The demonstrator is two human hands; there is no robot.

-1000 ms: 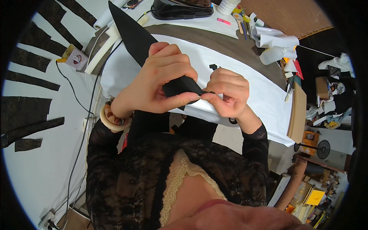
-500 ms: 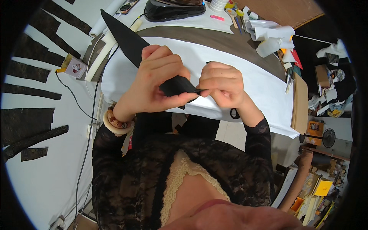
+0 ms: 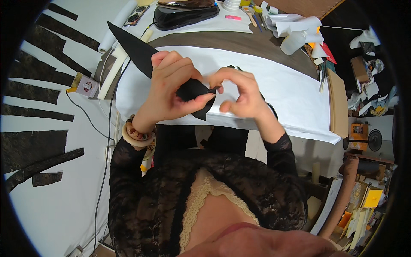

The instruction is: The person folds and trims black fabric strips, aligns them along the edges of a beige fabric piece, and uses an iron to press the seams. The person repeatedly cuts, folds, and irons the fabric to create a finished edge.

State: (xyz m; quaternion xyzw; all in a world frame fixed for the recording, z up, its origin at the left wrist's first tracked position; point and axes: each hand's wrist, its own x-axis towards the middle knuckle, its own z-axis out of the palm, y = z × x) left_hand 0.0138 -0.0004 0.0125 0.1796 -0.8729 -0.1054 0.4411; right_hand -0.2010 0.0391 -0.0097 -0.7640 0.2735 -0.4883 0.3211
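A piece of thin black sheet material (image 3: 135, 51) with a long pointed end reaches toward the upper left. My left hand (image 3: 169, 88) is closed round its middle, thumb and fingers pinching near the folded end. That narrow end pokes out toward my right hand (image 3: 244, 92), whose index fingertip is beside it and may be touching it. The right thumb stands apart from the index finger, with a gap between them; the hand is slightly blurred. Both hands are above a white sheet (image 3: 295, 98) spread on the table. Part of a black loop (image 3: 272, 110) shows behind my right wrist.
Black patterned cut pieces (image 3: 34, 137) lie on the white surface at left, where a dark cable (image 3: 102, 180) runs. A black appliance (image 3: 186, 16), a white spool (image 3: 231, 4) and paper rolls (image 3: 295, 25) stand at the back. Cardboard (image 3: 338, 103) edges the table's right side.
My right thumb has come away from the folded end and the right fingers have spread. Both hands and the black piece have shifted slightly left in view; the view itself has also moved.
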